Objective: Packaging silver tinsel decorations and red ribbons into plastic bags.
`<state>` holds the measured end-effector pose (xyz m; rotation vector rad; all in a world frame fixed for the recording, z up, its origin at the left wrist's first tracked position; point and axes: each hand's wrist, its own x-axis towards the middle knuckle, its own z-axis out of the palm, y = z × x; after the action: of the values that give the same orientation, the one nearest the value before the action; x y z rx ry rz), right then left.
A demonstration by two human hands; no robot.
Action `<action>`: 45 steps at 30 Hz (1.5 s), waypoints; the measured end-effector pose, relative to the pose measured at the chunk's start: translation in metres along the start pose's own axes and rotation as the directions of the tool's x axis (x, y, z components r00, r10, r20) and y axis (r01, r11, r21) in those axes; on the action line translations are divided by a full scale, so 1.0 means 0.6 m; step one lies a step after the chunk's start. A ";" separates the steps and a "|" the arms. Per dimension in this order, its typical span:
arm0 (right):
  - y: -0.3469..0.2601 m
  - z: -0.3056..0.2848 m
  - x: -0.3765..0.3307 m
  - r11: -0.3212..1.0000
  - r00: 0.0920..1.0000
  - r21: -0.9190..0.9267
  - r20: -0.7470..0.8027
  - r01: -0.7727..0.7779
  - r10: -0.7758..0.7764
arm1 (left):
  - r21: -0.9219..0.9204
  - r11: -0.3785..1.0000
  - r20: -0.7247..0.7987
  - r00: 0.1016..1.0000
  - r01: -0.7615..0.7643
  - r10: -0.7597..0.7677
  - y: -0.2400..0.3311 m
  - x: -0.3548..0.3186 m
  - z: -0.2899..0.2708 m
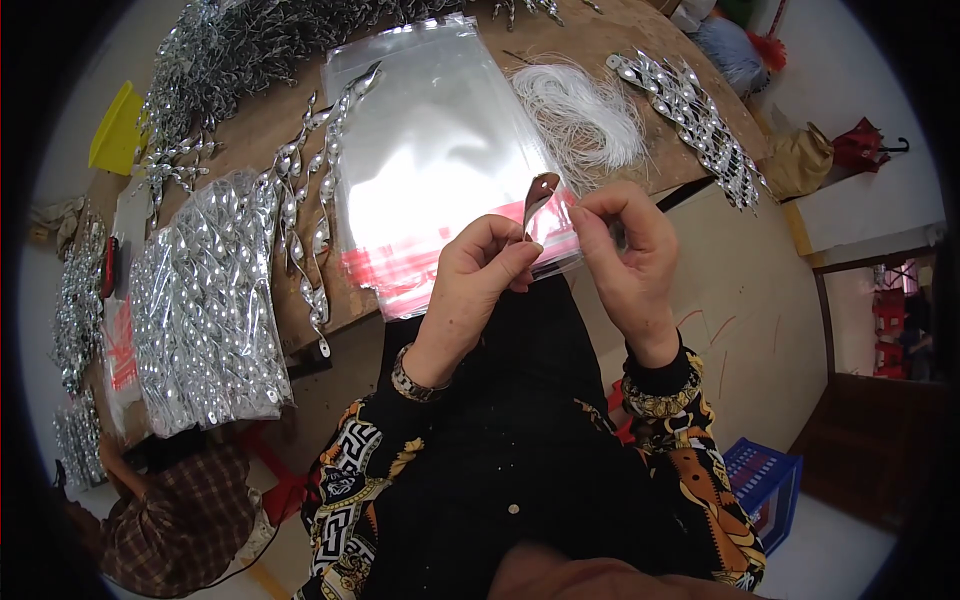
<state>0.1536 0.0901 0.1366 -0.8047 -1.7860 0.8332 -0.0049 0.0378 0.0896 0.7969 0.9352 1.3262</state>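
Note:
Between the thumb and fingers of my left hand point(475, 278) is a short curled strip point(538, 203), brownish and shiny, with a small hole near its upper end. Close beside it, my right hand point(637, 265) is closed in a pinch; whatever sits in its fingertips is too fine to make out. Both hands are over the near edge of a stack of clear plastic bags point(430, 130) with pink-red bands. A loose bundle of white string point(585, 115) lies beyond my right hand. Left of the stack are loose silver twisted strips point(315, 180).
A clear bag packed with silver twisted strips point(205, 310) lies at left on the wooden table point(255, 125). More strips point(700, 130) lie at far right, and a big silver heap point(250, 50) at the back. A person point(185, 520) is at lower left; a blue crate point(765, 490) stands lower right.

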 end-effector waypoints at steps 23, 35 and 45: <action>0.005 0.005 0.001 1.000 0.998 -0.012 -0.056 0.002 -0.003 | 0.021 0.999 0.017 0.999 -0.044 0.043 -0.008 -0.004 0.002; 0.000 0.007 -0.004 1.000 0.999 -0.010 -0.052 -0.010 0.009 | 0.015 0.999 0.010 0.999 -0.045 0.045 -0.009 -0.008 0.003; 0.005 0.010 -0.007 1.000 0.998 0.001 -0.056 0.009 -0.009 | 0.067 0.996 0.027 0.998 -0.060 0.058 -0.008 -0.016 0.011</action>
<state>0.1498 0.0871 0.1305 -0.8110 -1.7380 0.7979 0.0030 0.0284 0.0893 0.8974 0.9476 1.3387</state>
